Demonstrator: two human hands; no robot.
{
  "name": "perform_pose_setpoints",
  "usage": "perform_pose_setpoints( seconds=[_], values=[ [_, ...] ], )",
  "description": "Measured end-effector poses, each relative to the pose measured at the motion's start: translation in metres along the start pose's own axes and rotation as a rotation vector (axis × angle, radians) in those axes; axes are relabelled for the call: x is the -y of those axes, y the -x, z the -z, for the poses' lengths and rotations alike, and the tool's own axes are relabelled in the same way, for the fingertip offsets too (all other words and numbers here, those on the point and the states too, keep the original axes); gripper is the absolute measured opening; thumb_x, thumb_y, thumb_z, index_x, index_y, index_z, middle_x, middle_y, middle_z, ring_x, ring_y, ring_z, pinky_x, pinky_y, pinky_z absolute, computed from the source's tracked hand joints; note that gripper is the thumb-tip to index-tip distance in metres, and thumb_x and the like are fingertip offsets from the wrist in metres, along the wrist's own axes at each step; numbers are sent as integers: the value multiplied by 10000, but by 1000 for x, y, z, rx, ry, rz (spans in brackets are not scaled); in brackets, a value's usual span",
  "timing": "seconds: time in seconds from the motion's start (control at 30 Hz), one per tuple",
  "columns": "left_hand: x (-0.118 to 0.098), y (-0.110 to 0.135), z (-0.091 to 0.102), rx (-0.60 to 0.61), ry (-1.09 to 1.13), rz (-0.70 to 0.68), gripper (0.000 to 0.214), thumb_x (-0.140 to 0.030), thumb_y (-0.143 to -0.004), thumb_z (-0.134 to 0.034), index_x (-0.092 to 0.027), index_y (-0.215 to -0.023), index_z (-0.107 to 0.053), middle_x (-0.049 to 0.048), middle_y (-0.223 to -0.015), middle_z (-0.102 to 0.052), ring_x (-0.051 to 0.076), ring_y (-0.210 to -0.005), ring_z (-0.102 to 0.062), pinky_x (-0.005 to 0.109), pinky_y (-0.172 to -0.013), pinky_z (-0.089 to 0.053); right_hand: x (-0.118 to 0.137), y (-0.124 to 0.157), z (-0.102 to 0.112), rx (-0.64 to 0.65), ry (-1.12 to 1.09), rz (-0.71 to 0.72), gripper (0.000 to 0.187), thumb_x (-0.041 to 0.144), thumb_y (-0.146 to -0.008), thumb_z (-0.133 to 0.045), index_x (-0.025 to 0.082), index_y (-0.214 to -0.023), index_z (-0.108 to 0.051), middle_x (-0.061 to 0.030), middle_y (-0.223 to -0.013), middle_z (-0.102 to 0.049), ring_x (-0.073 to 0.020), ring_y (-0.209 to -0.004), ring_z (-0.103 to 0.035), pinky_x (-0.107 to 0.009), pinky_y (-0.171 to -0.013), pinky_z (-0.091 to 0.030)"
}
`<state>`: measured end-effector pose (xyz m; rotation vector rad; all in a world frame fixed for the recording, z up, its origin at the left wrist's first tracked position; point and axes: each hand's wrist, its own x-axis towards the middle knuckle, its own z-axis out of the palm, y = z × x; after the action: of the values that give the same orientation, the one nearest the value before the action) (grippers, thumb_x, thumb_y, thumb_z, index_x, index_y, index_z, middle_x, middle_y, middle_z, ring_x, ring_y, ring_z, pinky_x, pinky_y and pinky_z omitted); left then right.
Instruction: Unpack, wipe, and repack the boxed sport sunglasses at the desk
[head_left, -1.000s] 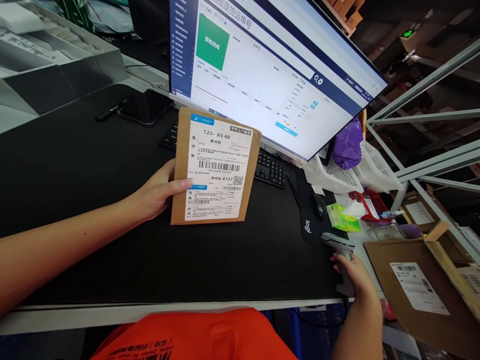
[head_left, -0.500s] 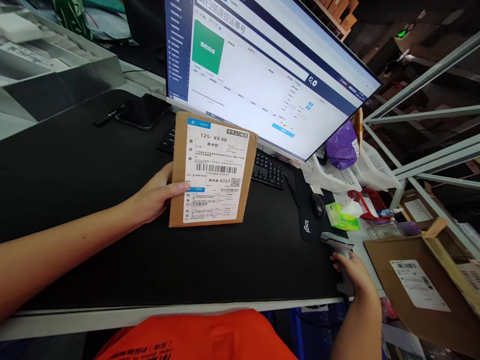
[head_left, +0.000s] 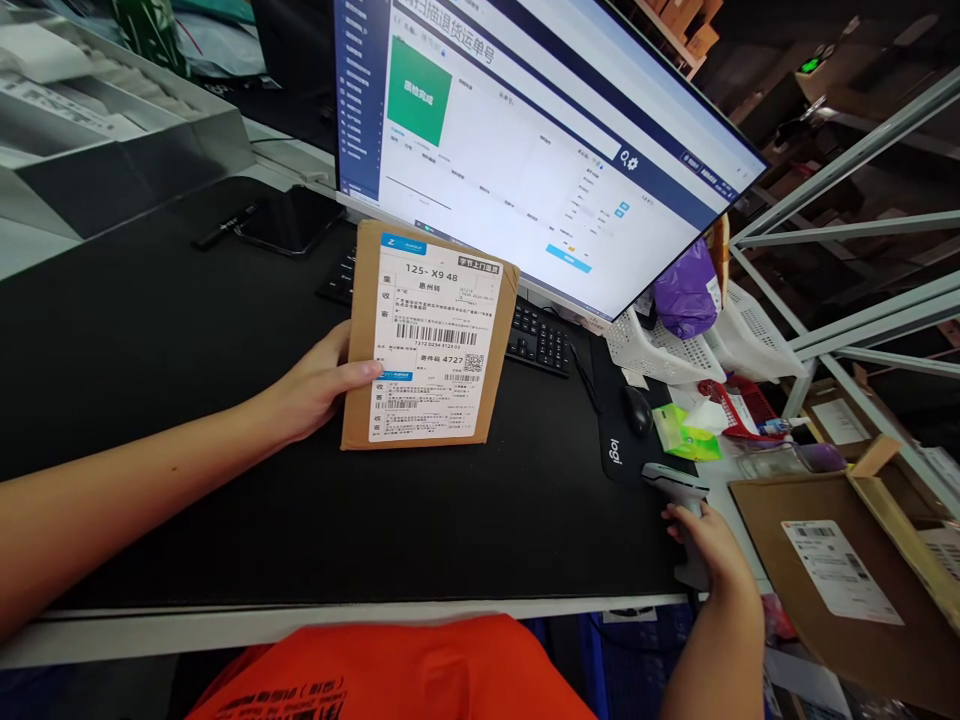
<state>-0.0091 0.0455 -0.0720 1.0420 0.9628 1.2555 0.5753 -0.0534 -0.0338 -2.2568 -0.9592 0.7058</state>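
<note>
My left hand (head_left: 326, 385) grips a small brown cardboard box (head_left: 499, 375) by its left edge, thumb on the front and the other fingers hidden behind. A white shipping label (head_left: 435, 345) with barcodes covers most of the face turned to me. The box is held tilted up above the black desk mat (head_left: 285, 530), in front of the monitor. At the desk's right front, my right hand (head_left: 705, 545) is wrapped around the handle of a grey barcode scanner (head_left: 675, 482), whose head points left, toward the box's side.
Behind the box stand a monitor (head_left: 510, 130) with a lit screen and a black keyboard (head_left: 536, 340). A mouse (head_left: 637, 410), a green tissue pack (head_left: 686, 432) and white baskets (head_left: 660, 350) lie to the right. An opened carton (head_left: 810, 510) sits beyond the desk's right edge. A phone (head_left: 289, 220) lies at back left.
Hardly anything differs. The box and the whole view have shifted very slightly; both hands keep their grips on the box and the scanner.
</note>
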Motion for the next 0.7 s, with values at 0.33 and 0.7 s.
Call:
perform_pose_setpoints(
  seconds=[0.33, 0.7],
  values=[
    [-1, 0, 0, -6, -43, 9, 1030, -682, -650, -899, -239, -1501, -525, 182, -1525, -635, 452, -1314, -678, 539, -995, -679, 5, 3, -2, 121, 68, -83, 286, 418, -750, -719, 221, -919, -600, -17, -570, -700, -159, -430, -542, -266, -436, -421],
    [-4, 8, -3, -95, -212, 32, 1082, -778, -617, -863, -306, -1522, -503, 137, -1591, -585, 481, -1457, -562, 657, -1186, -550, 54, 41, -2, -29, 212, 105, 191, 366, -783, -786, 216, -785, -667, -98, -710, -782, -273, -637, -764, -334, -583, -553]
  ],
)
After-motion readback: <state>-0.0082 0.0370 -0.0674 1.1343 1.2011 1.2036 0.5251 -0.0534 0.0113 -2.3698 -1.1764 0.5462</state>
